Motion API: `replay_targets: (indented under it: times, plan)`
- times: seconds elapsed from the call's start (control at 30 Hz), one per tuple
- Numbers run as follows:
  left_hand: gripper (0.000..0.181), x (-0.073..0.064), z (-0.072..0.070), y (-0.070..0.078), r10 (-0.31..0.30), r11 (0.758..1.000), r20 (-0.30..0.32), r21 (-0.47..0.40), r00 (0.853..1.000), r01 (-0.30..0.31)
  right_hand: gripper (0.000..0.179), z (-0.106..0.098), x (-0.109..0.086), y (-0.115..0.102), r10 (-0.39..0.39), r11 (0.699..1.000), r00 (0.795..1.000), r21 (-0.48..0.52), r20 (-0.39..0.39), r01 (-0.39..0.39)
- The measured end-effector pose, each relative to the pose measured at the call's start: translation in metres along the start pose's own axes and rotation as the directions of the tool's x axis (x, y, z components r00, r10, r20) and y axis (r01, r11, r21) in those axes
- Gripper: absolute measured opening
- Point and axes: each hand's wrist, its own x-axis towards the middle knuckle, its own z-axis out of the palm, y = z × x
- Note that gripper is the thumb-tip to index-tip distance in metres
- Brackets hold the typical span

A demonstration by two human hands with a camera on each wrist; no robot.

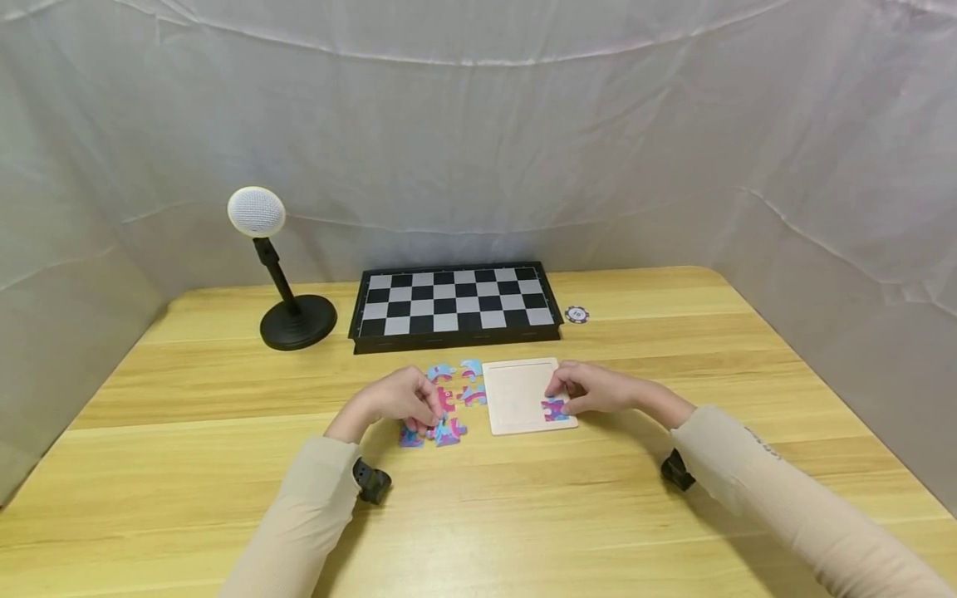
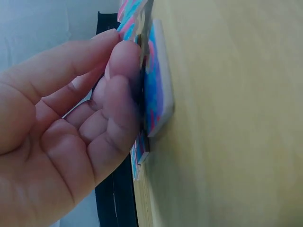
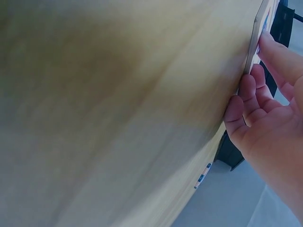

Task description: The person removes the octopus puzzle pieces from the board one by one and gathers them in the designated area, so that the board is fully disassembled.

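At the cluster of loose jigsaw pieces, my left hand (image 1: 406,399) pinches a pink-and-blue jigsaw piece (image 2: 129,23) between thumb and index finger. Another piece (image 2: 158,85) lies on the table just beside those fingers. A shallow square wooden puzzle tray (image 1: 512,402) lies right of the cluster. In its lower right corner is a purple-and-pink jigsaw piece (image 1: 554,410), held by the thumb and index finger of my right hand (image 1: 598,388). The right hand's other fingers bend by the tray's edge (image 3: 253,45).
Behind the pieces lies a black-framed checkered board (image 1: 456,301). A poker chip (image 1: 576,314) is at its right. To the left, a round white-headed device on a black stand (image 1: 299,322) rises from the wooden table (image 1: 478,515). Pale cloth (image 1: 478,149) hangs around the table.
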Motion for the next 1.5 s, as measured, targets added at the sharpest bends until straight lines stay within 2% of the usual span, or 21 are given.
replay_targets:
  times: [0.3, 0.53, 0.77, 0.97, 1.3, 1.5]
  plan:
    - [0.005, -0.001, 0.0, 0.001, -0.005, 1.0, 0.009, 0.031, 1.0, 0.005, 0.021, -0.001, -0.001, 0.001, 0.009, 1.0, 1.0, 0.026, 0.009, -0.009]
    - [0.005, 0.001, -0.001, 0.001, -0.009, 0.998, -0.006, 0.058, 1.0, 0.01, 0.026, -0.002, -0.001, 0.001, 0.012, 0.999, 1.0, 0.039, 0.011, -0.013]
    - [0.005, 0.002, -0.004, 0.005, -0.018, 0.997, -0.026, 0.07, 1.0, 0.02, 0.03, -0.002, -0.002, 0.0, 0.022, 0.999, 1.0, 0.041, -0.011, -0.022]
    - [0.004, 0.006, -0.002, 0.012, -0.01, 0.998, -0.03, 0.066, 1.0, 0.012, 0.039, -0.002, -0.003, 0.001, 0.029, 0.999, 0.999, 0.018, -0.039, -0.028]
    - [0.005, 0.016, 0.008, 0.024, 0.028, 0.997, -0.033, 0.072, 0.999, -0.026, 0.062, -0.002, -0.006, 0.002, 0.069, 0.998, 0.996, -0.004, -0.054, -0.069]
    - [0.005, 0.024, 0.013, 0.03, 0.062, 0.997, -0.025, 0.037, 0.998, -0.061, 0.069, -0.004, -0.007, 0.001, 0.081, 0.996, 0.995, -0.03, -0.052, -0.083]
